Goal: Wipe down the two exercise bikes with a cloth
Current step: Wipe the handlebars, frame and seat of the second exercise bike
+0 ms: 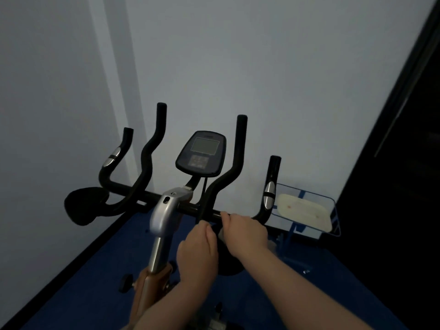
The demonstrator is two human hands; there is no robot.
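An exercise bike stands before me with black handlebars [147, 160], a grey console [202, 152] and a silver stem [164, 210]. My left hand [197, 248] and my right hand [246, 231] are close together just below the right half of the crossbar [190, 208]. Both have curled fingers and grip a dark cloth [227, 260] that hangs between them in a rounded fold. In the dim light the cloth's edges are hard to make out. My right thumb touches the crossbar.
A black pad [83, 206] sits at the bar's left end. A blue-framed clear tray [333, 210] holding a whitish pad [302, 213] stands at the right. A blue mat [95, 270] covers the floor. A white wall is ahead, a dark panel [404, 139] at the right.
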